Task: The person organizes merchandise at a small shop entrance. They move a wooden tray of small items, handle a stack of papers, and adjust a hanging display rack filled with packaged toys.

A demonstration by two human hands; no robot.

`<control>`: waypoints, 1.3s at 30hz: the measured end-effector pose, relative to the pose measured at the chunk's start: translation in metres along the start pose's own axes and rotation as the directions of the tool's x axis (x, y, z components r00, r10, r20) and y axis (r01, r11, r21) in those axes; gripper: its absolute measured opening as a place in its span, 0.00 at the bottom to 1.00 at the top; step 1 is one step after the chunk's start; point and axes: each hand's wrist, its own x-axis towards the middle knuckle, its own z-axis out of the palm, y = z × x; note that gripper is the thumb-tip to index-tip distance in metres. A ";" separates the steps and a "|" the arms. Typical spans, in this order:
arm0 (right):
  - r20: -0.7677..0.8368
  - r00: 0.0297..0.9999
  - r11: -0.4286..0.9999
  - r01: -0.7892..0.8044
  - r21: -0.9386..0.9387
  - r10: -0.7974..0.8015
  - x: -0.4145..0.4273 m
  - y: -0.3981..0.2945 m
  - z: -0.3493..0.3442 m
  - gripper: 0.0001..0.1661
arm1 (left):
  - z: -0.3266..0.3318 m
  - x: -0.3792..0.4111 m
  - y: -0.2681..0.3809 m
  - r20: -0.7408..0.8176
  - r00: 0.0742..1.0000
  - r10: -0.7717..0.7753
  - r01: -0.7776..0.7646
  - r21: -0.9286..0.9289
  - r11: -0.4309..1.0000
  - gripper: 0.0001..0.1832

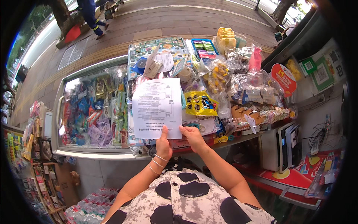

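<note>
A printed sheet of paper, possibly the top of a thin stack, is held out flat over the goods on the counter. Its text faces away from me, upside down. My left hand grips the near edge, thumb on top and the fingers hidden beneath. At the near right corner, my right hand pinches the paper between thumb and fingers. Beside the sheet lies a yellow plastic packet with dark lettering. Behind its far edge sit some folded papers and a roll of tape or similar round item.
A glass-topped display case full of packaged goods stands left. Bead bracelets hang on a wooden stand at right, near clear plastic bags. Wrapped bottles sit on the floor. A person walks on the pavement beyond.
</note>
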 end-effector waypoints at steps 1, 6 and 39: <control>0.001 0.999 0.999 0.054 0.005 -0.054 0.005 0.007 -0.001 0.17 | -0.002 0.002 -0.001 -0.009 1.000 0.005 -0.005 0.000 1.000 0.17; -0.152 0.897 0.804 0.284 -0.523 -0.415 0.004 0.014 0.011 0.22 | -0.005 0.006 -0.004 -0.038 0.999 0.004 -0.006 -0.031 0.999 0.17; -0.229 0.942 0.933 0.166 -0.319 -0.246 0.007 0.008 0.027 0.14 | -0.010 0.015 -0.003 0.002 1.000 -0.010 0.010 0.049 0.999 0.17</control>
